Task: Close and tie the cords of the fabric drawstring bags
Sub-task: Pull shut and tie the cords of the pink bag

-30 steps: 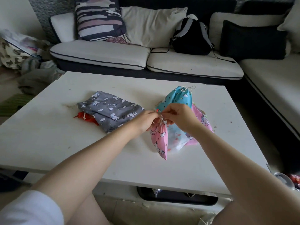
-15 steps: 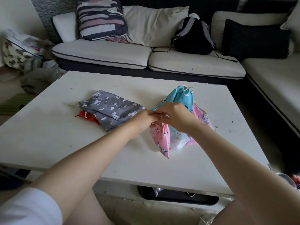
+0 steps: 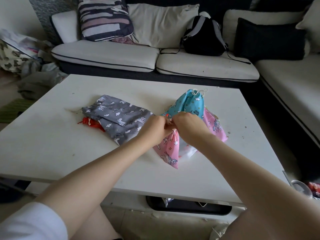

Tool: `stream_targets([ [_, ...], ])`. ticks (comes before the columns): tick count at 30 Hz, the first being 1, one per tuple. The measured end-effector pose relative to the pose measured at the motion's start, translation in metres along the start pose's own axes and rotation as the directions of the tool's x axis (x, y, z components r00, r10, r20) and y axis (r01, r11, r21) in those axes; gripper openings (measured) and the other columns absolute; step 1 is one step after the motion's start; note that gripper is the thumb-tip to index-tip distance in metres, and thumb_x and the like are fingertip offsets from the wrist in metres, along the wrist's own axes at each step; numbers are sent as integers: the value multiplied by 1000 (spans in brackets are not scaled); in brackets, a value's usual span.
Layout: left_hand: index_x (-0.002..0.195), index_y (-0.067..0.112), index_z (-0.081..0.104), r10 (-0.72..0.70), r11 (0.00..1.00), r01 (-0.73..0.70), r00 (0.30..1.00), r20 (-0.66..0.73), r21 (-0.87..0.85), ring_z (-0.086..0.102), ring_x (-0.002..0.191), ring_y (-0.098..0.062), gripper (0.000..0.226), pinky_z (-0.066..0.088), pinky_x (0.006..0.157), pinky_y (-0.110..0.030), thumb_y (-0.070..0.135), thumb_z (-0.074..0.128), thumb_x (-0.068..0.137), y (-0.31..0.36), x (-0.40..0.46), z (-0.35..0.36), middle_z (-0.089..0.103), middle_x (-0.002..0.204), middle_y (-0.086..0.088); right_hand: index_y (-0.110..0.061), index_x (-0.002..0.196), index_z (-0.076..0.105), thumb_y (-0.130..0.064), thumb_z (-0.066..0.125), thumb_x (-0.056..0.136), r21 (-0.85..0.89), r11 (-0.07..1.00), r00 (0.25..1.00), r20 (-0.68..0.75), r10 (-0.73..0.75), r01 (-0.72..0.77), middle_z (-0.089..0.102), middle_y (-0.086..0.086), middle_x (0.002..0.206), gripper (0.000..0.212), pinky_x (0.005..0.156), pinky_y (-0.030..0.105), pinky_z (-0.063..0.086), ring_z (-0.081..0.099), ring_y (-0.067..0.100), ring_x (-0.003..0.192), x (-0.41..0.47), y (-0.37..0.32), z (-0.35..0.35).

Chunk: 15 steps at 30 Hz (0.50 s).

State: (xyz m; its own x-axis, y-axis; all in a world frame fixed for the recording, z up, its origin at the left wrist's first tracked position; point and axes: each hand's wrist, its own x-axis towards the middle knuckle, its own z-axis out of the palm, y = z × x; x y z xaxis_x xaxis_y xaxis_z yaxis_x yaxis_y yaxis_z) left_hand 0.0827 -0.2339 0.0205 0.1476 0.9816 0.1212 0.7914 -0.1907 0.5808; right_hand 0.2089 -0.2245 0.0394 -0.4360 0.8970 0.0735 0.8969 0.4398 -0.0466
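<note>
Both hands, left (image 3: 153, 128) and right (image 3: 186, 125), pinch fingers closed at the gathered neck of the pink bag (image 3: 168, 149) on the table (image 3: 52, 144); cords hidden.

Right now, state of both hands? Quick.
Left hand: closed, pinching at the gathered neck of the pink unicorn-print fabric drawstring bag.
Right hand: closed on the same neck; the cord itself is hidden by the fingers.

white short sleeve (image 3: 29, 222), bare forearms (image 3: 97, 172)
</note>
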Motion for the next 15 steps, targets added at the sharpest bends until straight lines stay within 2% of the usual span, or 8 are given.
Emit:
stream_targets([
  [2,87,1,63,7,998,-4,998,-56,55,60,80,-36,16,25,54,-26,14,54,87,1,2,2,67,83,-22,-4,111,51,1,36,90,-148,988,997,-54,-49,41,53,12,111,26,70,33,37,56,31,102,-6,-6,1],
  [4,91,-1,60,23,995,-16,997,-72,94,60,85,-35,18,29,57,-27,15,56,86,-2,3,5,67,90,-22,-6,112,50,-2,35,91,-155,988,997,-65,-37,26,53,9,111,25,68,34,37,57,30,99,-7,-6,6],
  [6,96,-1,62,49,994,-43,996,-69,96,61,88,-33,22,39,66,-32,18,59,85,-10,2,9,68,93,-20,-11,92,53,-9,39,93,56,997,999,-7,53,-52,55,7,95,14,63,35,42,59,30,86,-3,-1,10],
  [8,99,1,65,87,995,-83,994,-67,51,61,89,-31,21,41,70,-31,16,61,84,-14,0,10,69,94,-18,-15,68,48,-16,46,94,413,900,988,119,97,-138,55,4,72,26,62,33,42,56,24,70,1,8,12],
  [9,98,0,64,101,995,-100,992,-79,9,61,86,-30,19,38,67,-27,12,61,84,-13,-1,9,68,93,-18,-15,64,48,-15,50,93,607,772,979,174,101,-188,55,3,63,29,59,30,39,53,20,62,0,12,11],
  [11,95,-2,64,125,989,-133,984,-127,-61,58,78,-26,14,31,62,-18,5,59,85,-11,1,4,67,90,-16,-11,68,54,-8,53,90,892,358,960,272,62,-275,58,1,58,23,55,23,35,50,13,55,-4,17,7],
  [13,95,-2,64,154,981,-170,974,-163,-90,52,71,-19,13,30,61,-16,4,57,86,-8,4,0,66,85,-13,-8,75,58,-5,52,90,934,-29,935,356,-6,-356,59,0,60,16,53,19,37,53,10,54,-5,24,6],
  [15,94,1,65,162,976,-182,974,-158,-120,52,68,-16,12,33,58,-16,6,56,87,-6,7,-1,64,79,-6,-9,78,57,-8,48,92,896,-188,914,403,-36,-402,56,-1,60,17,51,16,41,54,8,51,-5,26,8],
])
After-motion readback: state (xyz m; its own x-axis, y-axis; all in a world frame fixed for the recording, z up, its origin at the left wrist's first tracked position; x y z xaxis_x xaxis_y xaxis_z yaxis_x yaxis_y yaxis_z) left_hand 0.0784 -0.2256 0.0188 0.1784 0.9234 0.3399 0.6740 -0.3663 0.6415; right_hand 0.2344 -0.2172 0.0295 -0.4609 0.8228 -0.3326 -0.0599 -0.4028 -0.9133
